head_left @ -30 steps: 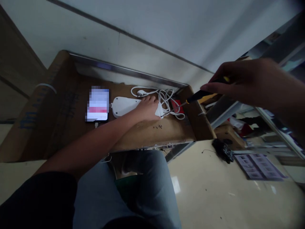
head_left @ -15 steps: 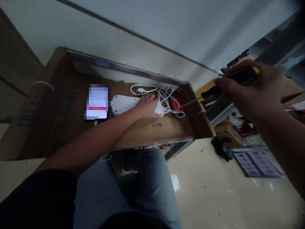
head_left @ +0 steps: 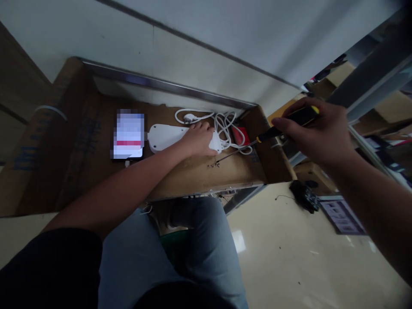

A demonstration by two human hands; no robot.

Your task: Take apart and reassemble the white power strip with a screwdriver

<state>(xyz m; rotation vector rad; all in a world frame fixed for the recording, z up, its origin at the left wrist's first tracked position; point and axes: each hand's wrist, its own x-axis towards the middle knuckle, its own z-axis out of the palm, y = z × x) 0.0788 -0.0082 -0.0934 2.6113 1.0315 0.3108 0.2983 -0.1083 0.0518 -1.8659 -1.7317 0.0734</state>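
My left hand [head_left: 200, 139] is wrapped over the right part of a white power strip [head_left: 165, 136], which lies in a shallow cardboard box [head_left: 180, 180]. In my right hand [head_left: 318, 131] is a screwdriver [head_left: 288, 122] with a black and yellow handle, its long shaft slanting down to the left. The tip is at a small group of screws [head_left: 214, 165] on the cardboard, just in front of the strip. A white cable [head_left: 225, 128] lies coiled at the strip's right end, its plug [head_left: 189, 117] behind the strip.
A lit phone [head_left: 128, 135] with a cable plugged in lies left of the strip. A red object [head_left: 240, 135] sits at the box's right end. A pale wall rises behind. Black item [head_left: 305, 197] and printed sheet [head_left: 343, 216] are on the floor at right.
My right hand has moved left and down, bringing the screwdriver's tip from above the cable to the screws. My left hand stays on the strip. The view has shifted slightly.
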